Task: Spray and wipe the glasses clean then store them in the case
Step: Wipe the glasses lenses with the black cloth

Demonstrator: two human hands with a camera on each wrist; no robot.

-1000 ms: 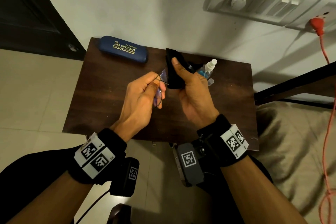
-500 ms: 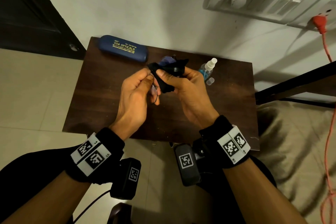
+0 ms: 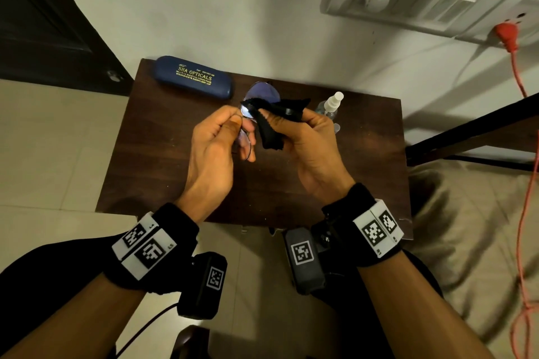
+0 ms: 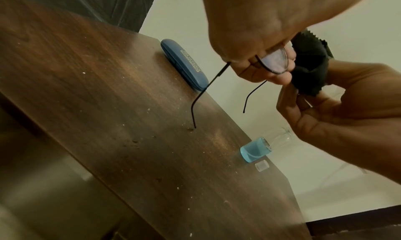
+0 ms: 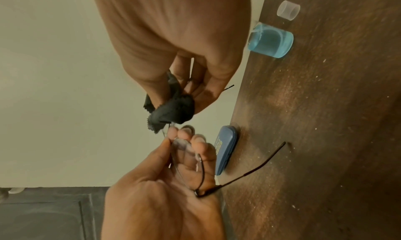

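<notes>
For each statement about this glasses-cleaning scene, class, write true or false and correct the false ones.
1. The left hand holds the glasses. True.
2. The case lies open. False: it is closed on the table.
3. The right hand holds a black cloth. True.
4. The spray bottle is in a hand. False: it stands on the table.
5. The bottle's clear cap is on the bottle. False: it lies beside it.
</notes>
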